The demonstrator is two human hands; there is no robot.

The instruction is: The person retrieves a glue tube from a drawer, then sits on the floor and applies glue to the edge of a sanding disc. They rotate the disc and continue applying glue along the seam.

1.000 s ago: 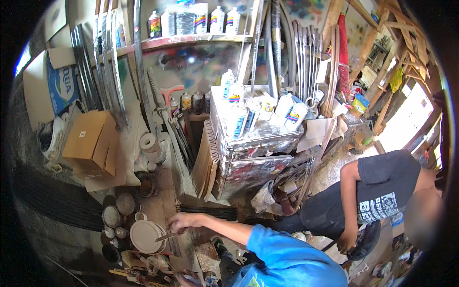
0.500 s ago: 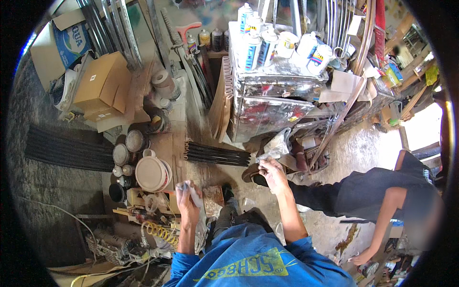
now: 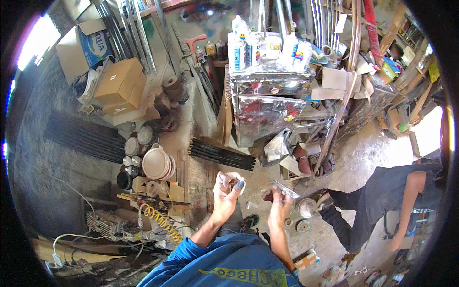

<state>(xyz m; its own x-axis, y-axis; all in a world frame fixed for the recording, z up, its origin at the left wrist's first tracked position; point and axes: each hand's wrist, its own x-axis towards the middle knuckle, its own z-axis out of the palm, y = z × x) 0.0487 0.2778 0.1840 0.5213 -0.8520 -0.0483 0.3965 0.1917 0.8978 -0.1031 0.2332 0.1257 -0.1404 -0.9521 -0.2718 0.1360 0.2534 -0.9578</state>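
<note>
Blade (image 3: 288, 190): flat, greyish, at mid-scene above the floor, in the right hand (image 3: 280, 205). Fingers pinched on it with almost no gap; broad face turned up, ends jutting clear, probably so the edge stays free and in sight.

Left hand (image 3: 225, 193), just left and apart: fingers curled in snugly, thumb dark-stained, gripping a pale piece (image 3: 243, 187). What it is, cannot tell. Both hands held up before the chest, likely for a close look at the two things.

Left of the hands: white bucket (image 3: 155, 162), lid on, contents hidden. Cans (image 3: 147, 135) crowd its far left side, seemingly grouped to be within reach. Black pot (image 3: 124, 181) nearer; dark inside, contents unclear.

Farther left: brown carton (image 3: 119, 88), flaps folded over, contents hidden. Black rods (image 3: 222, 154) lie bundled beyond the hands.

Far side: paint-smeared cabinet (image 3: 267, 117); spray cans (image 3: 237, 53) stand upright on top, probably to keep them handy, with a pale tub (image 3: 273, 48) among them. Its contents: too small to tell.

Right: co-worker (image 3: 401, 196) in dark clothes, well apart.
</note>
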